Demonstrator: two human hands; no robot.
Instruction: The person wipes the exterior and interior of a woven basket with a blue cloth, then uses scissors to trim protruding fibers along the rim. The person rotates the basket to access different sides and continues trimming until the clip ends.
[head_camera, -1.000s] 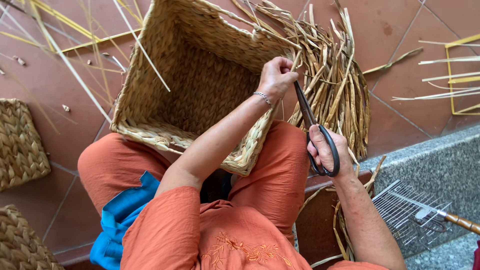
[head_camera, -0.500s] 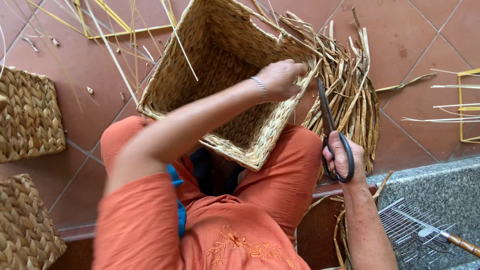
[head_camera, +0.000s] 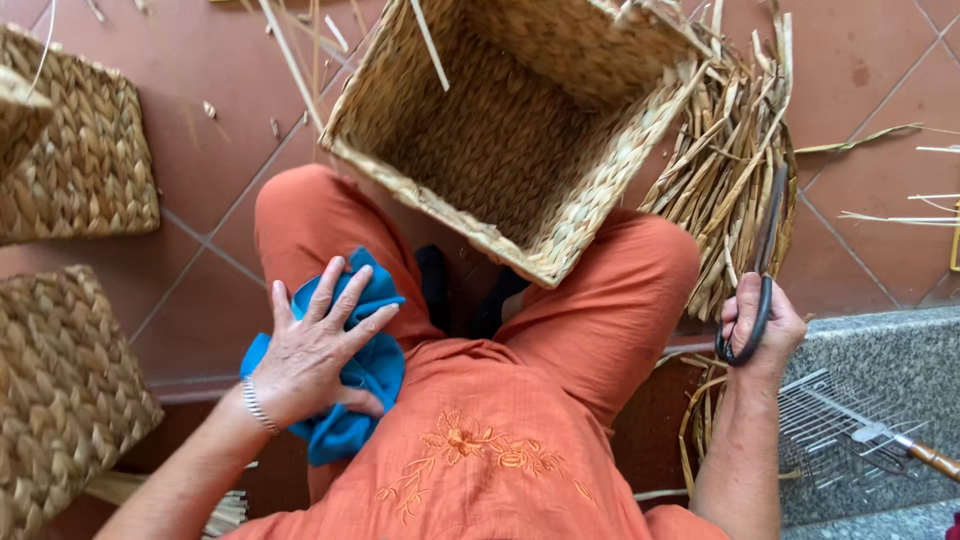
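Down low, left hand (head_camera: 318, 358) spread flat on crumpled blue cloth (head_camera: 350, 395), right hand (head_camera: 762, 330) clasping dark scissors (head_camera: 762, 270).

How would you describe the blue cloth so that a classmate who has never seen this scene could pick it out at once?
Start at the big square woven basket resting against the knees of the person in orange trousers. Go down to the thigh on the left of the picture, where the left hand lies flat. The blue cloth is crumpled beneath it, the only blue thing among straw and terracotta colours.
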